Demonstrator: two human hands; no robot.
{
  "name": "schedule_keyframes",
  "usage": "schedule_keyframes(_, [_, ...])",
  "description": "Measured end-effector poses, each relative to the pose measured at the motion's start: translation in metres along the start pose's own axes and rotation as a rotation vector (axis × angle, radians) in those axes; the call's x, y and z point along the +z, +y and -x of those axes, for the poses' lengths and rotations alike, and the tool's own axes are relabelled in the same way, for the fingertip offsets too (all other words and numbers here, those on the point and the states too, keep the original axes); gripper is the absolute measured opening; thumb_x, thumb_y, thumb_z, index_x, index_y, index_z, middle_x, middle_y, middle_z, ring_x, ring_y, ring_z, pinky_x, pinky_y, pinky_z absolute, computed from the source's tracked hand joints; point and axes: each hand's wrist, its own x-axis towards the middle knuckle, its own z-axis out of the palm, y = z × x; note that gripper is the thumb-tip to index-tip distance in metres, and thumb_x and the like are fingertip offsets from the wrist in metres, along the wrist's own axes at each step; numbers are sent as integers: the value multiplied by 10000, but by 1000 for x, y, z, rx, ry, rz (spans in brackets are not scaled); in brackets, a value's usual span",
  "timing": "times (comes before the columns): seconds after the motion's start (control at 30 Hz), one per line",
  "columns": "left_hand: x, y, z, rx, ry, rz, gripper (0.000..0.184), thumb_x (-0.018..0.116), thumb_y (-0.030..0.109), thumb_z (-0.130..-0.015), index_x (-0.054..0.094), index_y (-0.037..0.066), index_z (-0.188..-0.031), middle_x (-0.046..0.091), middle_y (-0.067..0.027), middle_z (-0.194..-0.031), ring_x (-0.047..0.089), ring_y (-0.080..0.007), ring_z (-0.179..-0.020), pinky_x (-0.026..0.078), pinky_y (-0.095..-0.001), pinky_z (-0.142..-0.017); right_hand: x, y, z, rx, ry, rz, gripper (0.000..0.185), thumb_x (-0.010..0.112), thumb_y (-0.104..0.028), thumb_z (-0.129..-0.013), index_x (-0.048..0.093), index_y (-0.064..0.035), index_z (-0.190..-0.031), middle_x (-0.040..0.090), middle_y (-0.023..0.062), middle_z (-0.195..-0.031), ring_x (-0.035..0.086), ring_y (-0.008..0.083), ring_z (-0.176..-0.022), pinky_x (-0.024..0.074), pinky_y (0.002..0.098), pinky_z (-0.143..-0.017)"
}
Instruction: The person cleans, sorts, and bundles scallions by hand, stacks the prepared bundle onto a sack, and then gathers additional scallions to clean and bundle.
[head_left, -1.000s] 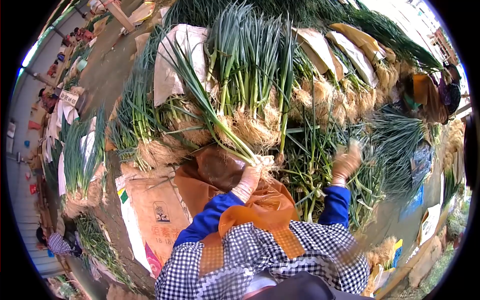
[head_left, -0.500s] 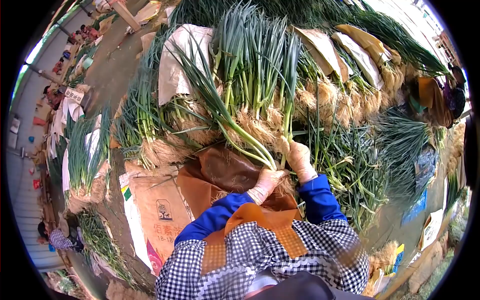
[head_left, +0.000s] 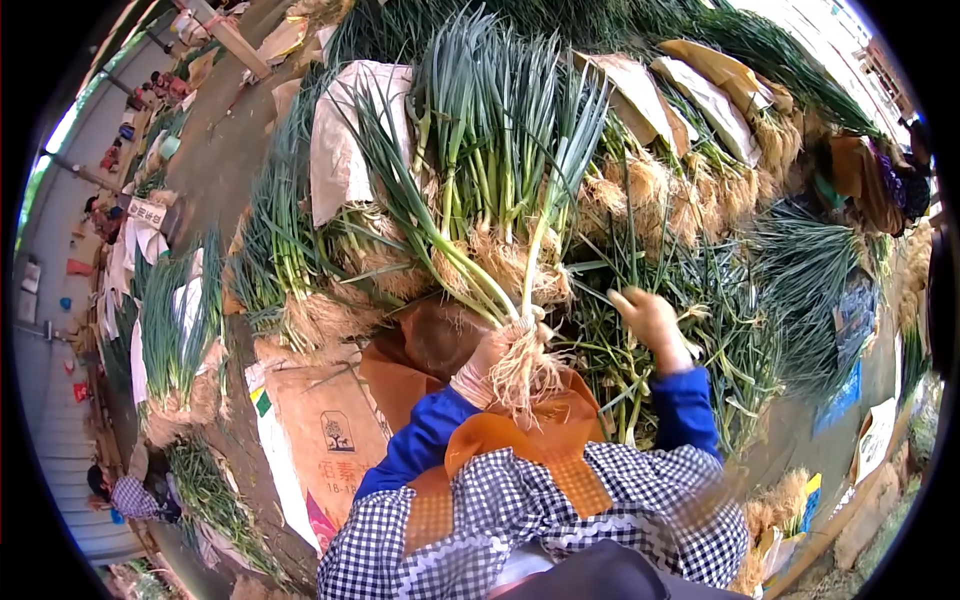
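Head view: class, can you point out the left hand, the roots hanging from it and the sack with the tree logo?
Left hand point(head_left: 490, 354), head view: back of hand.
Roots point(head_left: 524, 376), head view: hanging strands.
Sack point(head_left: 337, 431), head view: tree logo.

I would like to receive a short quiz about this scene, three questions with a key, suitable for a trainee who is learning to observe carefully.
1. Which hand of the person grips the long, green-leaved stalks with pale, stringy roots?

2. True or false: these roots hang toward the person's black-and-white checked clothing.

3. Which picture is printed on the flat, light-brown sack with reddish characters?
A) a fish
B) a tree
C) a wheel

Key:
1. The left hand; the right hand is apart from the stalks.
2. True.
3. B.
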Motion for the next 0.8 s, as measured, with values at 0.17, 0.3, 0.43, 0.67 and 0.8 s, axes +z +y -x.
schedule_keyframes(0.17, [1,13,5,133,92,-343,235,502,74,-883,498,2,-1107,578,-126,-978,592,-196,-778,521,-326,-726,58,-38,-98,-85,126,-39,432,580,-461,-824,636,-52,-948,652,121,-762,624,214,-705,478,343,-668])
schedule_keyframes(0.3, [57,57,26,315,-333,-274,240,571,106,-850,489,41,-1066,558,-27,-751,556,-145,-690,495,-255,-625,78,-42,-115,-115,-347,-275,429,645,-380,-801,626,12,-973,661,84,-818,593,145,-716,464,276,-694])
schedule_keyframes(0.43, [53,53,21,394,257,-756,172,557,37,-856,537,35,-1027,553,-8,-735,557,-119,-698,487,-224,-634,34,-59,-61,-60,-363,-876,275,569,-267,-884,629,-3,-927,637,37,-807,563,100,-710,450,224,-672])
schedule_keyframes(0.67, [-34,-50,-36,147,497,-421,146,626,17,-794,632,12,-939,619,-9,-863,589,-120,-719,475,-222,-652,45,-59,3,-471,-1,-212,313,514,-314,-873,624,-78,-699,531,139,-655,556,324,-660,455,413,-633])
schedule_keyframes(0.8, [-29,-33,-33,257,615,-343,68,600,2,-807,605,16,-873,603,-23,-771,572,-118,-673,484,-228,-607,39,13,-16,-246,494,-293,331,478,-275,-899,565,-106,-628,530,82,-573,534,243,-524,447,362,-487])
